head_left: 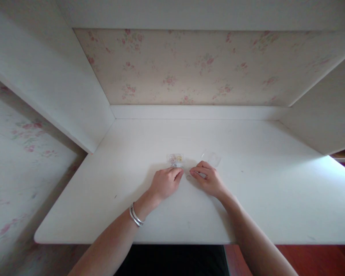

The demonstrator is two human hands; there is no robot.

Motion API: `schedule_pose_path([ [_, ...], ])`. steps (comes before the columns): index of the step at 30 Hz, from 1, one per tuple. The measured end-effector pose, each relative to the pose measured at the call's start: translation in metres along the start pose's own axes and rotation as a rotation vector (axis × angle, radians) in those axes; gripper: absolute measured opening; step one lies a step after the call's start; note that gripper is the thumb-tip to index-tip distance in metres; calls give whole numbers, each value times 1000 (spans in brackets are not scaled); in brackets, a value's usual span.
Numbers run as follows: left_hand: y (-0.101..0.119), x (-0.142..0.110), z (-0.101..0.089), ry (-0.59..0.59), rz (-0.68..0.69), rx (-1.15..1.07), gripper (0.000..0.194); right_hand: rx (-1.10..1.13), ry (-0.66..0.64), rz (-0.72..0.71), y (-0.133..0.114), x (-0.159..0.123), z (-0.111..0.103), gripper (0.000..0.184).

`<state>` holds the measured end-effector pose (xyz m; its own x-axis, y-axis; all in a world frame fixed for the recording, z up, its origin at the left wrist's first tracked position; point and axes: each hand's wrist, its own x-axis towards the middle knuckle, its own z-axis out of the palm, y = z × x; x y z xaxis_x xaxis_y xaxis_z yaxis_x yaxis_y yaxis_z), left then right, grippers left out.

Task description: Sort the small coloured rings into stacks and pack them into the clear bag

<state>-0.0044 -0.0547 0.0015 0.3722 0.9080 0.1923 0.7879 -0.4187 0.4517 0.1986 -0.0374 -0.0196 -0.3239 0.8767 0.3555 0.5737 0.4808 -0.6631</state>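
A small clear plastic box lies on the white desk, with tiny yellow, pinkish and greyish pieces inside, too small to name. My left hand is closed at the near edge of this box, its thumb and fingers pressed together over that edge. Just to the right, my right hand makes a pinch; whatever sits between its fingertips is too small to make out. By those fingertips a small thin ring rests on the desktop. Partly behind the right hand is a clear plastic piece, perhaps a lid.
The white desktop runs back to a low ledge under a floral-papered wall. White side panels bound it at left and right. A small dark bit lies left of my arms. A silver bangle circles my left wrist.
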Motion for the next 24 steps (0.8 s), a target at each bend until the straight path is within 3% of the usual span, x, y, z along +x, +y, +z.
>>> schedule_pose_path([
  [4,10,-2,8,-101,80,30,31,48,117,70,-6,11,9,24],
  [8,17,-2,14,-167,74,70,29,-9,81,35,-7,19,18,24],
  [16,19,0,17,-210,66,98,31,51,188,117,-7,14,8,26],
  [24,18,-3,14,-201,85,94,25,9,167,127,-3,12,7,25],
])
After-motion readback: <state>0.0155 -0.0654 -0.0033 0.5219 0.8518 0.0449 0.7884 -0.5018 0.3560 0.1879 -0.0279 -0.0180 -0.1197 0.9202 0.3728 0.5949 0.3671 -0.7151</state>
